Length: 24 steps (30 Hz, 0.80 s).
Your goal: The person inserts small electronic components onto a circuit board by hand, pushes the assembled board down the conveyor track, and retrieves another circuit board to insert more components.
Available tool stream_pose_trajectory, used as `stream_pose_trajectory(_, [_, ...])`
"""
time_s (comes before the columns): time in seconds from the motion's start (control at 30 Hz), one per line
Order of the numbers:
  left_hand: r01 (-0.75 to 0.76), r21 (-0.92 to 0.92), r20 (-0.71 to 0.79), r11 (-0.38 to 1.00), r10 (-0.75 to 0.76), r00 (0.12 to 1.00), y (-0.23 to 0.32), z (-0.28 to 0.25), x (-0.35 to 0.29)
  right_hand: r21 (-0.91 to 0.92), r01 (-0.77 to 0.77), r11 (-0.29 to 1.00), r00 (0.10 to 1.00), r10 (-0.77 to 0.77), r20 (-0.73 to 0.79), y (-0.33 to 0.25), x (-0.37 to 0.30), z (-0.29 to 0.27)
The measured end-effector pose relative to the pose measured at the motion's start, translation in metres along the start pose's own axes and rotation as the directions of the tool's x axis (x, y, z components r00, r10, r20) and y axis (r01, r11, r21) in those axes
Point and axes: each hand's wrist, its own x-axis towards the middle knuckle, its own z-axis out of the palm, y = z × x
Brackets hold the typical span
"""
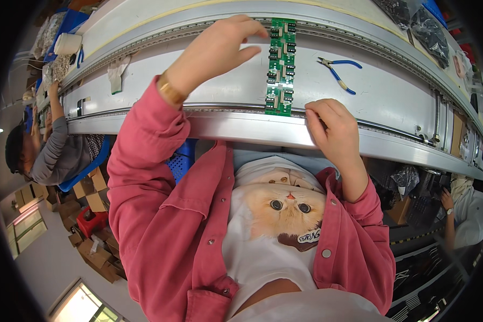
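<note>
A green circuit board panel (280,67) with black components spans the two rails of the metal track in front of me. My left hand (225,45) is at the panel's upper left, fingers bent and thumb apart, with nothing seen in it. Its fingertips come close to the board's edge; whether they touch it I cannot tell. Over the near rail (225,124), just right of the board's lower end, my right hand (335,126) has its fingers and thumb apart and holds nothing visible. Blue-handled cutting pliers (338,75) lie on the track bed to the right of the board.
A whitish glove or cloth (118,74) lies on the track to the left. Beyond it stand a white tub (67,44) and a blue bin. Dark plastic bags (429,37) sit at the far right. Other people work at both sides; cardboard boxes (99,257) are stacked at lower left.
</note>
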Motion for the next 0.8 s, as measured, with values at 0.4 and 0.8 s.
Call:
stream_pose_trajectory(0.4, [0.382,-0.258,-0.112,0.887,-0.421,0.9,0.054,0.017,-0.102,0.041,-0.022,0.999,1.0,0.023,-0.018,0.0,0.004,-0.001])
stream_pose_trajectory(0.8, [0.389,-0.17,-0.496,0.905,-0.42,0.76,0.049,0.052,-0.109,-0.442,0.079,0.893,0.971,0.032,0.238,-0.051,0.069,0.017])
